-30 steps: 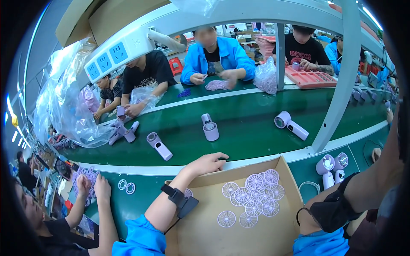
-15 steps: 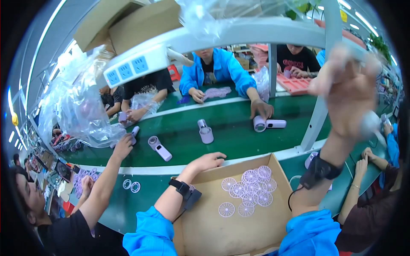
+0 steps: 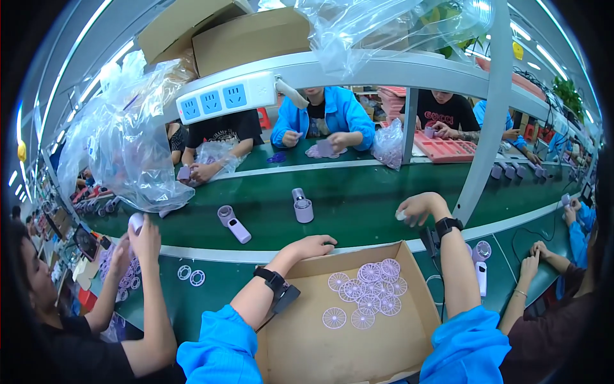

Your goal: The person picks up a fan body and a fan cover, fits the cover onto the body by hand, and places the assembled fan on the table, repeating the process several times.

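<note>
My left hand (image 3: pixel 312 246) lies flat with fingers stretched out, over the far left rim of a shallow cardboard box (image 3: pixel 288 352). Inside the box is a loose cluster of lilac spoked discs (image 3: pixel 369 272). Out over the green belt (image 3: pixel 358 221), my right hand (image 3: pixel 422 210) hovers beyond the box, fingers loosely bent and apart. Something small and white (image 3: pixel 401 215) covers or touches its thumb tip. A lilac handheld fan (image 3: pixel 235 224) lies on the belt, and another (image 3: pixel 302 206) stands farther right. Beside my right forearm is a fan with a white handle (image 3: pixel 481 269).
A metal post (image 3: pixel 489 121) and crossbar with a white power strip (image 3: pixel 225 97) frame the belt. Plastic bags (image 3: pixel 121 141) hang at left. Two lilac rings (image 3: pixel 190 275) lie left of the box. Co-workers sit on both sides and across; one at left holds a lilac part (image 3: pixel 136 222).
My right hand has come down and left from the upper right to over the belt. The co-worker across has withdrawn a hand, and the fan it touched is gone from there.
</note>
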Demonstrator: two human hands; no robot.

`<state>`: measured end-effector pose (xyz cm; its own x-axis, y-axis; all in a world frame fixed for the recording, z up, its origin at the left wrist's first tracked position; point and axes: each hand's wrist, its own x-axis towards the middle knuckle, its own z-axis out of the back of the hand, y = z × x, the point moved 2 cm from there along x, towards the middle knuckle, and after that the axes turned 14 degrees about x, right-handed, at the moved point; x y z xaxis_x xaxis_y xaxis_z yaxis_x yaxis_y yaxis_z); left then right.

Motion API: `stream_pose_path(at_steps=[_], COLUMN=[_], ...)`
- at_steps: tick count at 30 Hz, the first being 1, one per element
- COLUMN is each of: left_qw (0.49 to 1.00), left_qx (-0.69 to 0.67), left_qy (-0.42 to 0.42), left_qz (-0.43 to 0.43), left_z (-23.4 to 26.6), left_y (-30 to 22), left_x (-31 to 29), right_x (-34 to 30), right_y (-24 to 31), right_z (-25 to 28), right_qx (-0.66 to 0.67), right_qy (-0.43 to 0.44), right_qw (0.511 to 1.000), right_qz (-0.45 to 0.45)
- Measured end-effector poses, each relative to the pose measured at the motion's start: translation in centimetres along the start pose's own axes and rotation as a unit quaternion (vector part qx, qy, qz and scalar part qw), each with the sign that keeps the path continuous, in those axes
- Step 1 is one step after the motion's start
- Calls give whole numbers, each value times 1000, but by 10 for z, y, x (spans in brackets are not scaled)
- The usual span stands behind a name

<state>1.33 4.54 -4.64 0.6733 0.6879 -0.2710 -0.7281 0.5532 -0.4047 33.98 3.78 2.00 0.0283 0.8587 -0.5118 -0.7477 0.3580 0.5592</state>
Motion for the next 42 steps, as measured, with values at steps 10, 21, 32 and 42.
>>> stream_pose_path(at_steps=[10,21,32,42], left_qw=[1000,998,994,993], left_qx=[-21,-44,-84,-93], left_qy=[6,22,28,16], left_qz=[11,42,66,66], left_z=[-1,3,-2,0], left_y=[-8,-10,-7,-12], left_x=[1,-3,-2,1], right_x=[58,91,85,63], right_y=[94,71,77,87], right_z=[-78,-84,-91,-78], right_qx=[153,91,122,107], right_qy=[116,76,85,-36], right_qw=[961,987,981,931], right_qz=[201,110,128,347])
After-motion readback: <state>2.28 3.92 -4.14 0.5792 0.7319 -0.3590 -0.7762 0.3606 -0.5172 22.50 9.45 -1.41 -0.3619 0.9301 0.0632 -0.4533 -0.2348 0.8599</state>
